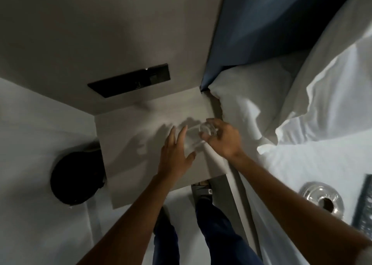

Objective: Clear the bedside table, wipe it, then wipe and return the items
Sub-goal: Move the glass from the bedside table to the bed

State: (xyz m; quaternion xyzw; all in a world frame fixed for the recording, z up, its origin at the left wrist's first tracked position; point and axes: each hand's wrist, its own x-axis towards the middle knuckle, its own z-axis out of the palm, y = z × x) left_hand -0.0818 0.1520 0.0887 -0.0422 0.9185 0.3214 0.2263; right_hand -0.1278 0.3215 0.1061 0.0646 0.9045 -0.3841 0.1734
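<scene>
The grey bedside table (128, 144) stands below me against the wall. Over its right part I hold a clear drinking glass (207, 130). My right hand (223, 137) grips the glass from the right side. My left hand (175, 152) is flat with fingers spread, just left of a second, blurred clear glass shape (190, 142); whether it touches that shape I cannot tell. A clear glass ashtray (322, 196) lies on the white bed at the right.
A black round bin (74, 176) sits on the floor left of the table. A black switch panel (128, 80) is on the wall behind. White pillows (251, 107) and bedding (302, 164) press against the table's right edge. A dark flat item (364, 202) lies at the bed's far right.
</scene>
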